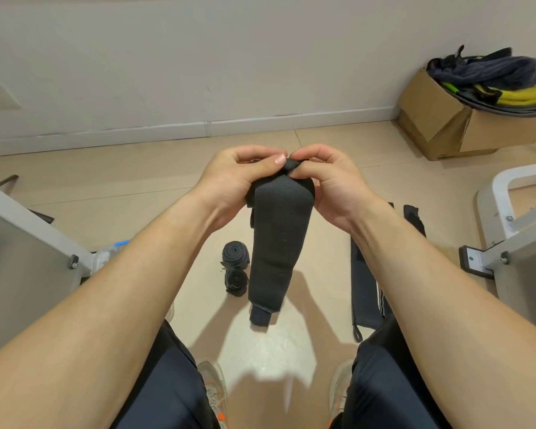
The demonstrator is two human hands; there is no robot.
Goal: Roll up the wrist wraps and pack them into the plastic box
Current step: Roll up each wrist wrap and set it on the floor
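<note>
Above the floor, between the knees, the wrap (279,236) hangs in the air: black, its top end bunched between both hands, its tail dangling straight down. The left hand (235,178) curls round the top from one side, thumb laid across the fold. The right hand (325,181) pinches the same end from the other side, fingertips right against that thumb. So the hands are together, both clamped on the wrap.

Just behind the hanging tail, two rolls (235,252) lie on the tiles, touching each other. Over to the right, partly under the right forearm, a flat wrap (364,292) lies stretched out with a loop at its near end. Another dark strip (413,216) shows beyond the wrist. The box (106,255), clear plastic with a blue bit, peeks out past the left forearm, mostly hidden.

The floor (136,187) is glossy beige tile, catching light near the shoes (212,385). A pale wall (198,57) with white skirting runs across the back. A grey panel (22,243) stands at the left, a white frame (508,181) at the right. In the far right corner a carton (437,119) is heaped with dark and yellow cloth and grey hose. A small green mark sits low on it, too small to read.
</note>
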